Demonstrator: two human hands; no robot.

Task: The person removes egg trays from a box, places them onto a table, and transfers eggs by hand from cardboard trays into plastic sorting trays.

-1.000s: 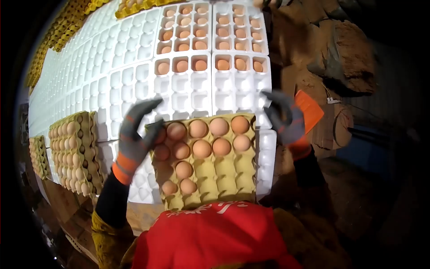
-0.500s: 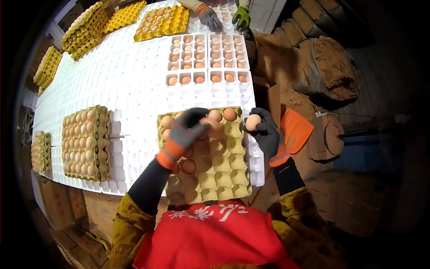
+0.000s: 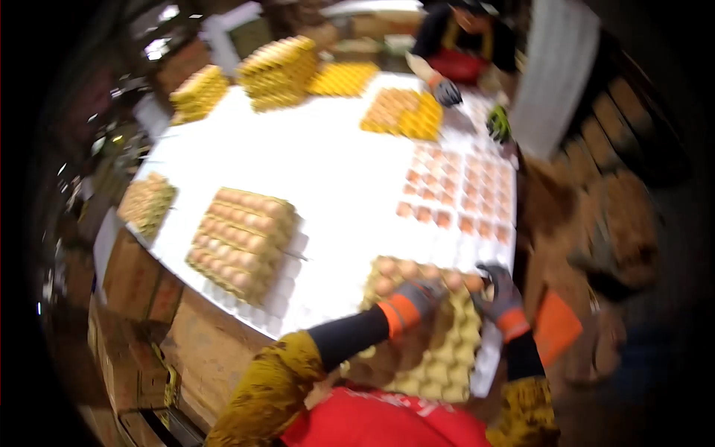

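Head view: right hand (image 3: 502, 299) at edge of egg tray (image 3: 441, 366), white trays (image 3: 465, 255) beyond.

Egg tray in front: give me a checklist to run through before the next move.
1. Eggs available in the near egg tray: ok, a row lines its far edge.
2. Left hand holding an egg: cannot tell, blurred over the tray.
3. Right hand holding an egg: cannot tell, near the tray's far right corner.
4. Room in the white foam tray: ok, bare white beyond the egg tray.
5. Shells checkable for cracks: not ok, picture too blurred.
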